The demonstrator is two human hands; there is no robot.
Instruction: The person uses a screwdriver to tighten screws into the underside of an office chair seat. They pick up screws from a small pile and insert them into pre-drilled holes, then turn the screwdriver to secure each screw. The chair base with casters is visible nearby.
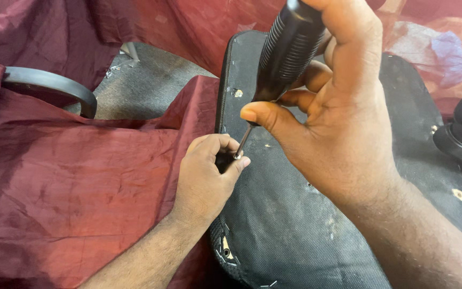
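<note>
Screwdriver (pixel 287 51) sits gripped in the right hand (pixel 338 118), tilted so its tip meets the spot the left hand (pixel 207 171) pinches steady on the seat (pixel 295 235).

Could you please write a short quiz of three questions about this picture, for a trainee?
1. True or false: the right hand holds a screwdriver with a ribbed black handle.
2. Where does the screwdriver's metal tip meet the left hand?
A. at the fingertips, by the edge of the black fabric-covered panel
B. on the grey floor
C. on the curved black armrest
3. Fill in: the cloth under the left forearm is dark ____.

Key: 1 true; 2 A; 3 red.
</note>
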